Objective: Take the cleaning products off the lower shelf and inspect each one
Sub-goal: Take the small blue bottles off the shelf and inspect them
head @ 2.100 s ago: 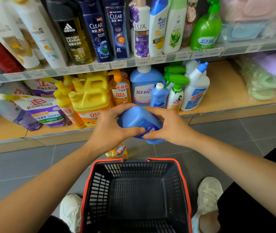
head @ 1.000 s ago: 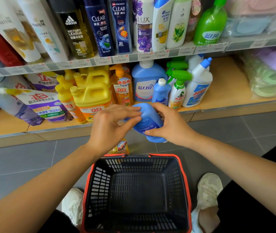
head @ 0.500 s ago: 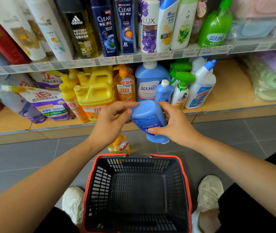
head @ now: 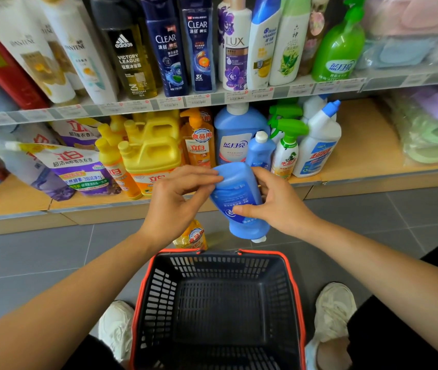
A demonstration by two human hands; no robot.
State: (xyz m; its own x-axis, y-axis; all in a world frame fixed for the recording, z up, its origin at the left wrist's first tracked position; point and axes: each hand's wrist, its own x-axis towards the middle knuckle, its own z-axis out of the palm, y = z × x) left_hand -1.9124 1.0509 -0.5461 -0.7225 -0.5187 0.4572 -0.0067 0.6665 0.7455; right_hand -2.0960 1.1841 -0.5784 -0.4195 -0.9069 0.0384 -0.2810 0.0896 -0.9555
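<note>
I count two Clear shampoo bottles, two green-trigger spray bottles, two white angled-neck cleaner bottles, two yellow handled jugs, three blue detergent bottles and one red-rimmed shopping basket.

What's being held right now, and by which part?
A blue bottle, cap down. The right hand grips its middle, thumb across the label; the left hand pinches the base end, which is uppermost.
</note>
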